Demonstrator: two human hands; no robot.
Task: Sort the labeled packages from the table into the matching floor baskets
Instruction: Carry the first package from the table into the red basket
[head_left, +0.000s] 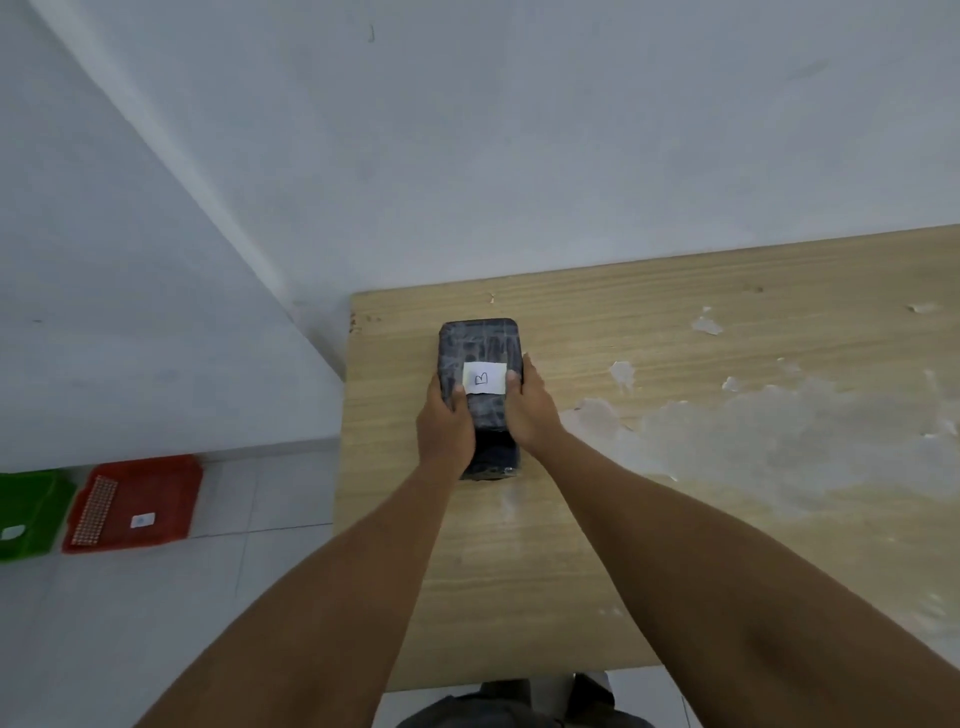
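1. Head view shows both hands closed on one dark package (479, 364) wrapped in film, at the middle of the frame. The left hand (444, 426) grips its left side and the right hand (530, 410) its right side, with the thumbs on top beside the white label (484, 378).
2. The package lies on the desk (675, 467), near the desk's left edge; I cannot tell if it is already lifted a little.
3. The label seems to read "B", so I judge the matching basket must be found by its own label.
4. To do the step well, keep both palms pressing evenly, because the film looks slippery, and lift straight before turning to the lower left of the frame.
5. The desk top is worn wood with peeled pale patches at the right.
6. On the tiled floor (156, 623) at the lower left, a red basket (171, 493) stands just beside a green basket (31, 509), against the white wall (467, 130).
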